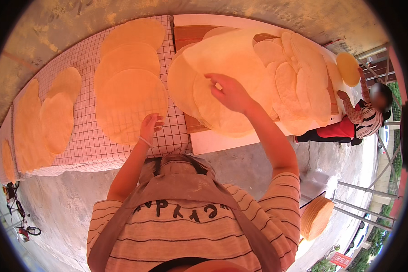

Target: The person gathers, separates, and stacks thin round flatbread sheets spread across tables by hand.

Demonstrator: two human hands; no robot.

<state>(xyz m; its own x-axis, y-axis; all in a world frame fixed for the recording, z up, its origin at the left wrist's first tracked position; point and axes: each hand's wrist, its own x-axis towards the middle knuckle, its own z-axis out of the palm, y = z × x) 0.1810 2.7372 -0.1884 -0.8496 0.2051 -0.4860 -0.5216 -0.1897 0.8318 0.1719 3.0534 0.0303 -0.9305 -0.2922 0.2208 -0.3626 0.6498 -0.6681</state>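
My left hand is at the near right edge of a row of overlapping thin round flatbread sheets. Its fingers are loosely curled and slightly apart, with nothing visible in them; contact with the sheet is unclear. The nearest sheet is thin enough for the cloth's grid to show through. Over a broad pile of pale round sheets, my right hand has its index finger stretched left and a gap beside the thumb. I see nothing held there. Whether its fingertips touch the pile I cannot tell.
A checked cloth covers the left table, where more sheets lie. At right, many sheets overlap on a white table. A co-worker holds a round sheet. Behind my right elbow is a round stack.
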